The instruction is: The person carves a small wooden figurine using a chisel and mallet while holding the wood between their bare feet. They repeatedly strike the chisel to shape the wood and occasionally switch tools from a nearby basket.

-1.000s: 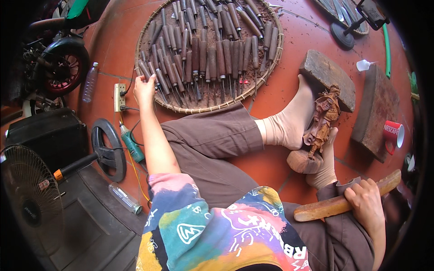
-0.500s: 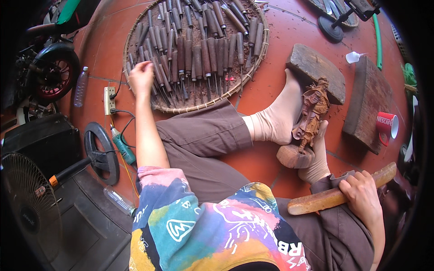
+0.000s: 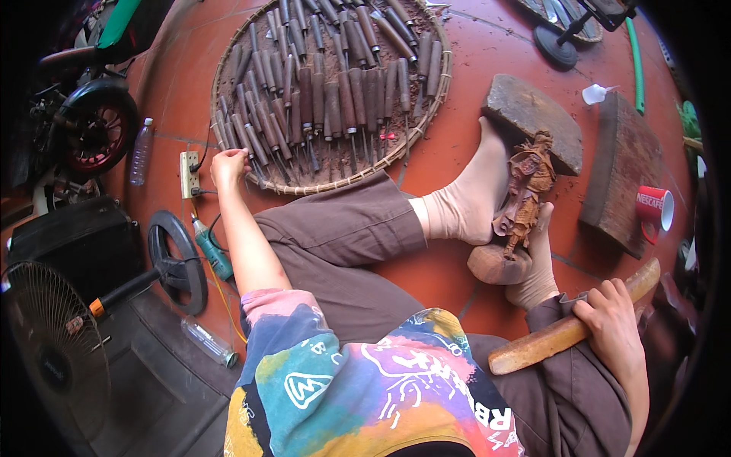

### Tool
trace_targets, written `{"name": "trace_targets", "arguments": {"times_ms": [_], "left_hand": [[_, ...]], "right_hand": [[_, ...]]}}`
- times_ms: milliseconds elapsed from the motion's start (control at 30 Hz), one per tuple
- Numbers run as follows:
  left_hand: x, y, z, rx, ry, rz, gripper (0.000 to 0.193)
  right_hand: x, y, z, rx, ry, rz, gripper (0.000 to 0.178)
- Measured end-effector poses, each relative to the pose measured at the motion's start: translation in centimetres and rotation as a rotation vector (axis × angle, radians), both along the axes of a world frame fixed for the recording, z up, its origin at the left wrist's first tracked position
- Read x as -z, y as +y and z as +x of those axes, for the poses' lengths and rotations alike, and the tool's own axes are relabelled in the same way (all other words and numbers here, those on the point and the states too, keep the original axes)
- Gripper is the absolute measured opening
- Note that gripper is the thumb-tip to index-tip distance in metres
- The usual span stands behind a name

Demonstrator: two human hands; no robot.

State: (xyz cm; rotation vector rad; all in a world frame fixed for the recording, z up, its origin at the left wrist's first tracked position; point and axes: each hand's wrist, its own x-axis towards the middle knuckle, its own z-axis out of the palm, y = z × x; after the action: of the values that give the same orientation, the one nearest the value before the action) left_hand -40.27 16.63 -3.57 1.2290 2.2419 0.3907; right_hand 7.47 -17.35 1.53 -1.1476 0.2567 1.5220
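A long pale wooden club (image 3: 537,349) lies across my right thigh, and my right hand (image 3: 611,324) is wrapped round it. At the lower left rim of a round woven tray (image 3: 339,183) is my left hand (image 3: 228,167). Its fingers are pinched together, and anything in them is too small to make out. Many wood-handled carving chisels (image 3: 332,107) fill the tray, most with handles pointing away from me. Between my socked feet (image 3: 464,202) stands a carved wooden figure (image 3: 529,186) on a rounded base (image 3: 499,264), leaning against a thick wooden block (image 3: 533,122).
A second wooden block (image 3: 624,179), a red mug (image 3: 653,207) and a small white bottle (image 3: 595,94) are at the right. Leftward are a power strip (image 3: 189,175), a green power tool (image 3: 213,251), plastic bottles (image 3: 142,152), a fan (image 3: 57,350) and a motorbike wheel (image 3: 93,126).
My left hand has come down and back toward me, from over the chisels to the tray's near left rim. My right hand keeps its hold on the club, which has tilted slightly.
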Motion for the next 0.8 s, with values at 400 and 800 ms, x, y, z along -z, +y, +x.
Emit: {"name": "trace_targets", "arguments": {"times_ms": [400, 800], "left_hand": [[-2.0, -0.8, 4.0, 0.239, 0.171, 0.308, 0.028], [-3.8, -2.1, 9.0, 0.285, -0.372, 0.228, 0.016]], "right_hand": [[0.5, -0.4, 0.7, -0.019, -0.044, 0.024, 0.074], [1.7, -1.7, 2.2, -0.143, -0.13, -0.003, 0.078]]}}
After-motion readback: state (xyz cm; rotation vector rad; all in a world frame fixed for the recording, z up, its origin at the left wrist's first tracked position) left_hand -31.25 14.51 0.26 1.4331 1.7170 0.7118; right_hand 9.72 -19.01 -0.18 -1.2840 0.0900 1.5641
